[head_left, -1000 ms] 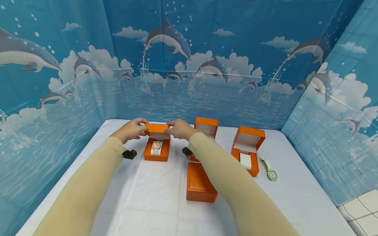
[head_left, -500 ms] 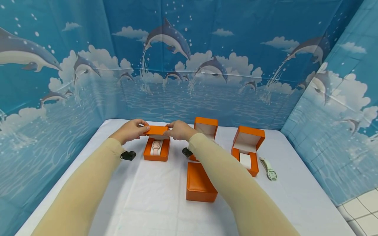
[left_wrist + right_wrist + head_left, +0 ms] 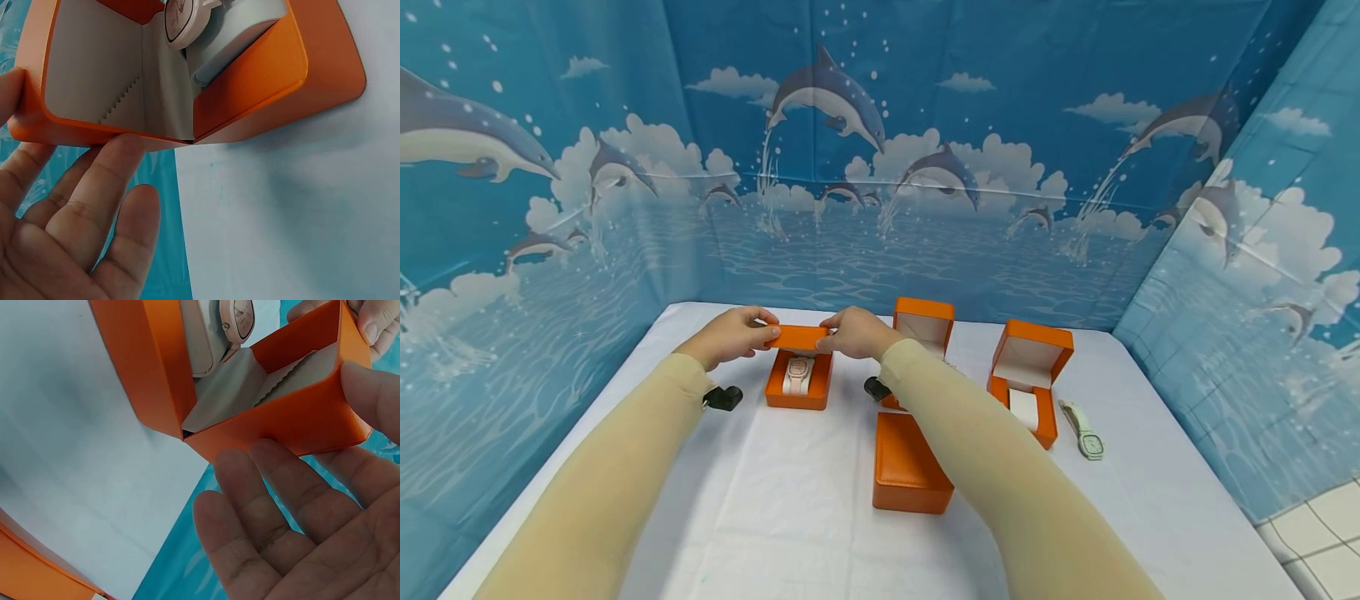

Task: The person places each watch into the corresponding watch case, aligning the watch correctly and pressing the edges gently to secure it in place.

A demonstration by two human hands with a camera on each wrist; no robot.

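Observation:
An orange watch box [image 3: 796, 402] stands at the left of the table with its lid [image 3: 799, 337] partly lowered. Inside, a pink-strapped watch [image 3: 798, 371] sits round a pale cushion. My left hand [image 3: 730, 335] grips the lid's left end, its thumb at the front edge. At the other end my right hand [image 3: 861, 333] holds the lid between thumb and fingers. In the left wrist view, fingers [image 3: 103, 181] lie against the lid's outer side. The right wrist view shows the thumb [image 3: 372, 400] on the lid's edge and a pale lining inside.
A closed orange box [image 3: 910, 458] stands nearer, beneath my right forearm. Behind it is an open box [image 3: 924, 310], partly hidden by that arm. Farther right, another open box [image 3: 1037, 354] holds a bare white cushion, with a pale green watch [image 3: 1084, 433] beside it.
Both hands have tilted the lid forward and down, so less of its lining shows in the head view. The box base and the other things have stayed in place.

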